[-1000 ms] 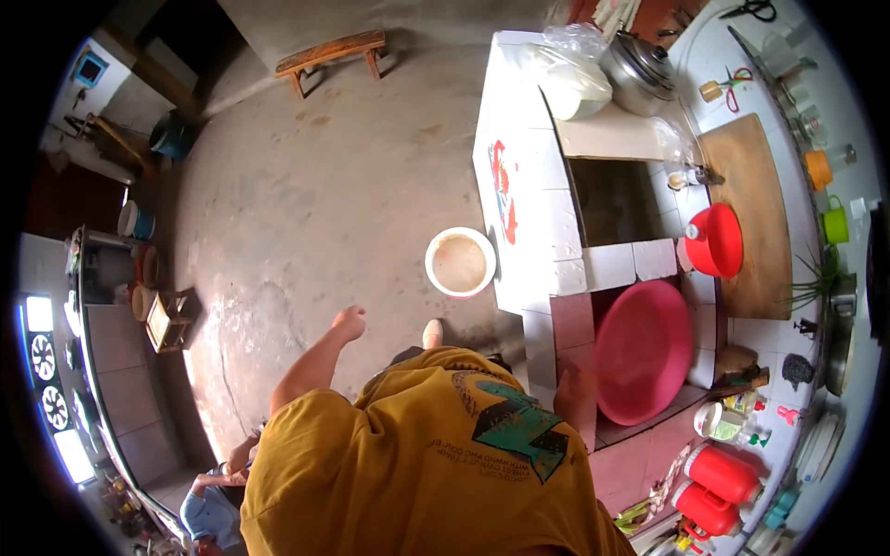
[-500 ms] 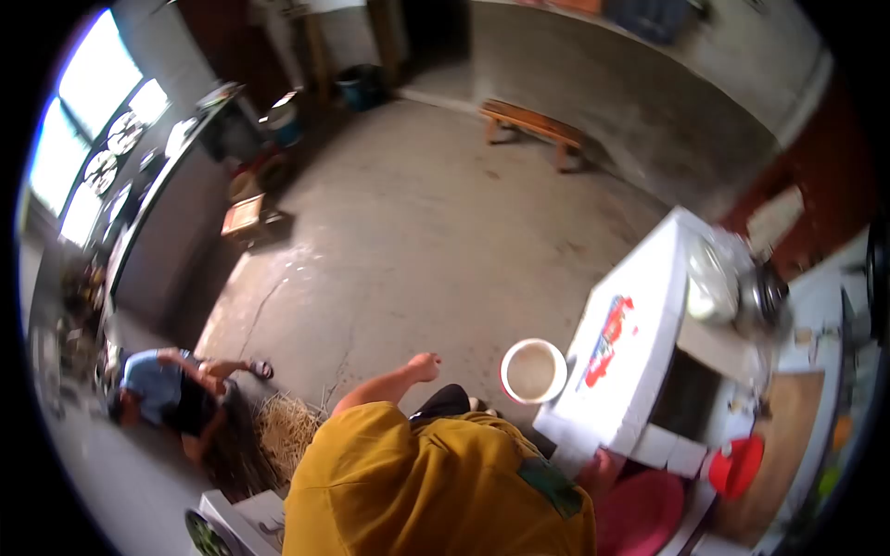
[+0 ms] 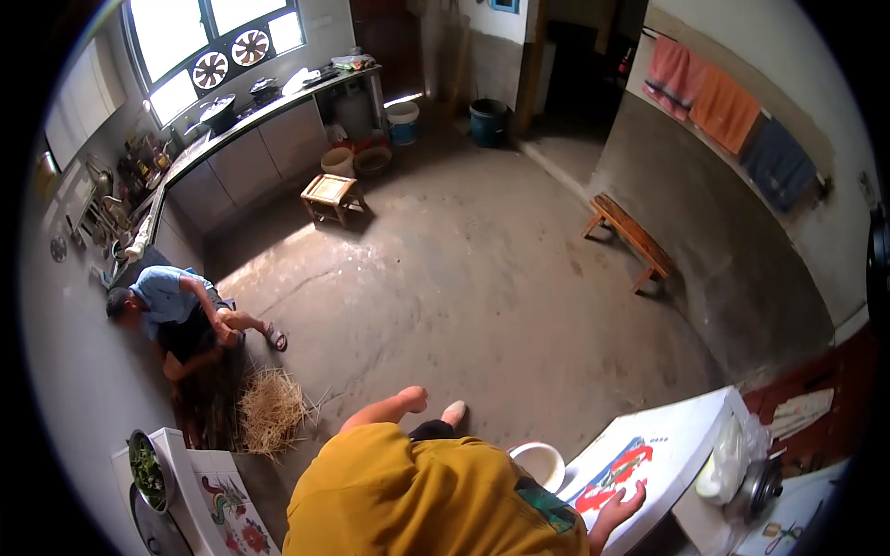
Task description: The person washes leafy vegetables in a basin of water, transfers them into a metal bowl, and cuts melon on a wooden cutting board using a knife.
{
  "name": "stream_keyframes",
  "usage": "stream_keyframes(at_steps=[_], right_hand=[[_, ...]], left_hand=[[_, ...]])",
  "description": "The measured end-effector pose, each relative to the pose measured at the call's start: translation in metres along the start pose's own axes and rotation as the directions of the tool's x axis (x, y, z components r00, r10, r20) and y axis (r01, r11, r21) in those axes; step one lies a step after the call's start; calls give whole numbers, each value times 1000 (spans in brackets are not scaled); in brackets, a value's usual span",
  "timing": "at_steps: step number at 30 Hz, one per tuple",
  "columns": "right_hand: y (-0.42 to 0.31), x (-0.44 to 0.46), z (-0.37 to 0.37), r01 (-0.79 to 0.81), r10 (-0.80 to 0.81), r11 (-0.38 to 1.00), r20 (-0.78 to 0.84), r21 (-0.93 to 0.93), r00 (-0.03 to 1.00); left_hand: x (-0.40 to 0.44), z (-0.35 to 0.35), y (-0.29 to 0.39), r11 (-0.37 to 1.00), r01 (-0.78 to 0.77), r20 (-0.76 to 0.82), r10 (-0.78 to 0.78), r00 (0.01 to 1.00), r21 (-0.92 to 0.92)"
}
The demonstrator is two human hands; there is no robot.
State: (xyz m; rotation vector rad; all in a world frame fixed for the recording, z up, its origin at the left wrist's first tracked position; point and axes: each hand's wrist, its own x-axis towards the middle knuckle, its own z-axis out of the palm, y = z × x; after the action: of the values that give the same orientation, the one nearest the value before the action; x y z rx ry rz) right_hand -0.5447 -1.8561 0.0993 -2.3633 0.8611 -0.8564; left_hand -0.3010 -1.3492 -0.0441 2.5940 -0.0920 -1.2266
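My left hand (image 3: 413, 399) hangs over the floor ahead of me, its fingers curled in and nothing visible in them. My right hand (image 3: 621, 508) is open, fingers apart, over the white tiled side (image 3: 681, 435) of a counter with a red and blue picture. Whether it touches that surface I cannot tell. Beside the counter stands a white bucket (image 3: 553, 468), partly hidden by my yellow sleeve. On the counter lie a clear plastic bag (image 3: 728, 459) and a dark lidded pot (image 3: 756, 491).
A person (image 3: 171, 301) sits by the left wall, near a straw pile (image 3: 271, 410). A bowl of green vegetables (image 3: 148, 474) rests on a tiled stove (image 3: 209, 463). Farther off are a small stool (image 3: 331, 190), a wooden bench (image 3: 630, 233) and a dark bucket (image 3: 489, 123).
My view has swung right-to-left, showing more of the kitchen at left. My right hand has come out from beside the counter and spread its fingers; my left hand stays low and curled.
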Motion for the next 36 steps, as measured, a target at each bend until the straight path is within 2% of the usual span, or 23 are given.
stream_keyframes(at_steps=[3, 4, 6, 10, 14, 15, 17, 18, 19, 20, 21, 22, 23, 24, 25, 26, 27, 28, 30, 32, 34, 35, 36], right_hand=[[15, 44, 46, -58, 57, 998, -40, -26, 998], [19, 52, 61, -58, 57, 998, -43, -29, 997], [28, 49, 94, -188, 188, 982, -42, -5, 981], [57, 14, 139, -432, 432, 902, 37, -8, 901], [56, -17, 148, -687, 684, 727, 93, -12, 723], [60, -27, 141, -752, 749, 659, 88, 10, 657], [64, -55, 115, -877, 878, 472, 46, 95, 477], [66, -68, 99, -920, 928, 363, 36, 144, 372], [66, -72, 87, -943, 956, 283, 23, 173, 291], [63, -66, 84, -949, 963, 265, -4, 171, 268], [90, -59, 99, -923, 922, 384, -65, 31, 381], [118, -53, 112, -872, 864, 475, -125, -122, 488], [113, -43, 117, -835, 821, 546, -245, 69, 516], [112, -25, 131, -690, 720, 686, -345, 231, 602], [148, -29, 147, -804, 765, 591, -267, -71, 586], [156, -20, 158, -820, 816, 572, -81, -29, 572], [146, -15, 187, -757, 702, 653, -376, 3, 605], [109, 5, 184, -764, 747, 635, -344, 114, 569], [97, 11, 194, -841, 858, 507, -205, 189, 471], [81, 16, 183, -912, 918, 394, -85, 113, 386], [97, -3, 183, -944, 960, 280, -72, 173, 271], [107, -15, 180, -956, 969, 242, -89, 167, 230], [118, -28, 176, -961, 966, 244, -125, 131, 228]], left_hand=[[23, -36, -4, 993, -51, -46, 47, 998, -109], [33, -44, -8, 993, -67, -51, 62, 997, -95], [55, -70, -13, 993, -104, -63, 100, 993, -60], [92, -124, -13, 986, -108, -52, 116, 992, 125], [130, -148, -15, 981, -115, -162, 140, 977, 153], [152, -140, -18, 991, -109, -181, 122, 976, 81], [167, -136, -9, 960, -206, -122, 231, 965, 191], [172, -131, -1, 956, -239, -120, 261, 958, 172], [178, -128, 8, 954, -238, -31, 248, 968, 181], [183, -137, 23, 926, -326, 30, 326, 945, 191], [191, -139, 36, 963, -240, 97, 229, 969, 121], [204, -146, 55, 944, -281, 134, 260, 956, 173], [211, -148, 74, 938, -307, 176, 279, 944, 162], [222, -154, 92, 937, -318, 201, 286, 937, 147], [229, -160, 115, 931, -336, 242, 296, 924, 143], [238, -167, 134, 931, -343, 272, 300, 915, 128], [262, -170, 156, 875, -411, 244, 353, 903, 255], [275, -181, 182, 852, -436, 271, 364, 891, 289], [293, -190, 232, 801, -482, 323, 378, 868, 357], [311, -191, 295, 715, -583, 379, 453, 807, 385], [323, -187, 364, 616, -661, 428, 506, 749, 428], [326, -177, 396, 490, -738, 396, 630, 668, 465], [332, -163, 433, 348, -784, 443, 675, 590, 515]])
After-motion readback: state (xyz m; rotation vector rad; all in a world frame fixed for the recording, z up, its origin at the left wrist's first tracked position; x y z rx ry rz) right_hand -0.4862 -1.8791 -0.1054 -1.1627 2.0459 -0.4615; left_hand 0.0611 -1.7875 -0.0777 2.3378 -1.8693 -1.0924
